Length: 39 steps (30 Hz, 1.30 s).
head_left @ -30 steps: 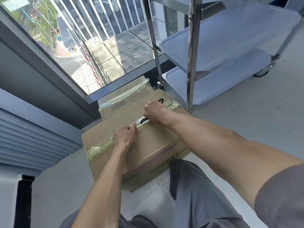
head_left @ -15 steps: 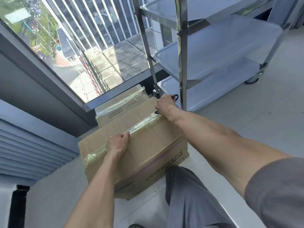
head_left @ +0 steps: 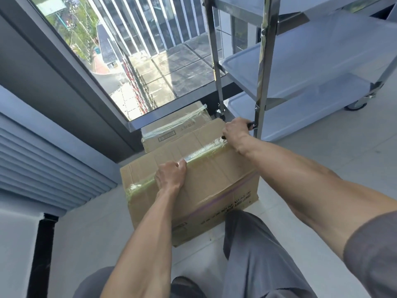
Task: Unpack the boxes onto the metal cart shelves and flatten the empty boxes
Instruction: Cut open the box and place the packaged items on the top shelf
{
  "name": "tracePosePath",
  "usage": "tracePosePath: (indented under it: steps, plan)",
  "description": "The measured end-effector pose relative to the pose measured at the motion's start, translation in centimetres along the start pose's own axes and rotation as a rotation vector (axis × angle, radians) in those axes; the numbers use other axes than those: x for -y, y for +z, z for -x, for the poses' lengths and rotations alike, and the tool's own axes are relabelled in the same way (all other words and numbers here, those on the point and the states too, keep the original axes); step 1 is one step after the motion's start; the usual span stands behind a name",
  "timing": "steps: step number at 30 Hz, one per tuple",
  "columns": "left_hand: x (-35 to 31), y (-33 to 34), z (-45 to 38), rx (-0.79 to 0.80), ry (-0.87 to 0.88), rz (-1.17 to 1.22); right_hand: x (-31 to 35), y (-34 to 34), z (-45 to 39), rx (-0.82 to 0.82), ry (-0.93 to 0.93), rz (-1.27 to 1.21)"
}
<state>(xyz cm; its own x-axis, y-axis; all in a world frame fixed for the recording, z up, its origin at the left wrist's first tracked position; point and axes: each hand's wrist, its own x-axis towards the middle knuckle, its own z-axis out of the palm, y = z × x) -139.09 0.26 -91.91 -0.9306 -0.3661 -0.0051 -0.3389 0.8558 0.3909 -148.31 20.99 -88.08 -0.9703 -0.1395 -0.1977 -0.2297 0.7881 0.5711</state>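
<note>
Nearest the camera, grey trouser legs (head_left: 253, 254) are being seen bent over the pale floor (head_left: 322, 168), cut off by the lower edge. Just beyond them, the nearer cardboard box (head_left: 214, 181) is being steadied on the floor by the left hand (head_left: 170, 175), whose curled fingers are being pressed on the taped top seam (head_left: 199, 152). At the far right end of that seam, the right hand (head_left: 235, 131) is being kept clamped around a dark-handled tool (head_left: 251, 125), judged to be a cutter or scissors; its blade is being hidden by the fist, so its type cannot be told.

The task is being judged as barely begun: the tape is probably being slit, yet whether it is cut through cannot be made out, and the flaps are still being held flat. Behind, a second box (head_left: 176, 127) is being left sealed against the window frame (head_left: 86, 93). Farther right, the metal cart (head_left: 261, 61) is being shown with bare shelves where visible; its top shelf is being cropped. Contents of both boxes are being concealed, and nothing is flattened yet.
</note>
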Motion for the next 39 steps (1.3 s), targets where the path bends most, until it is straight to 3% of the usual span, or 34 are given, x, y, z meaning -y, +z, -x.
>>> tracePosePath:
  steps: [16,20,23,27,32,36,37,39]
  plan:
    - [0.2,0.5,0.3,-0.038,-0.012,0.025,-0.7,0.7,0.4,0.03,0.047,-0.19]
    - [0.2,0.6,0.3,-0.043,-0.02,0.021,-3.0,3.3,1.9,0.175,0.123,-0.151]
    - [0.1,1.0,0.0,-0.049,-0.043,0.034,-5.3,7.1,2.9,0.085,0.257,-0.342]
    - [-0.5,1.8,-0.1,-0.044,-0.108,-0.001,-4.5,7.6,2.7,-0.032,0.414,-0.776]
    - [-0.1,1.8,0.0,-0.04,-0.142,0.019,-1.0,5.5,1.7,-0.17,0.412,-1.008]
    - [-0.8,2.0,0.7,-0.13,-0.063,0.086,1.1,5.0,1.0,-0.232,0.506,-1.334]
    - [-1.5,2.0,0.7,-0.112,-0.034,0.134,1.4,4.8,0.9,-0.222,0.558,-1.46]
    - [-3.1,2.1,0.3,0.079,-0.025,0.274,2.0,4.3,0.6,-0.184,0.69,-1.777]
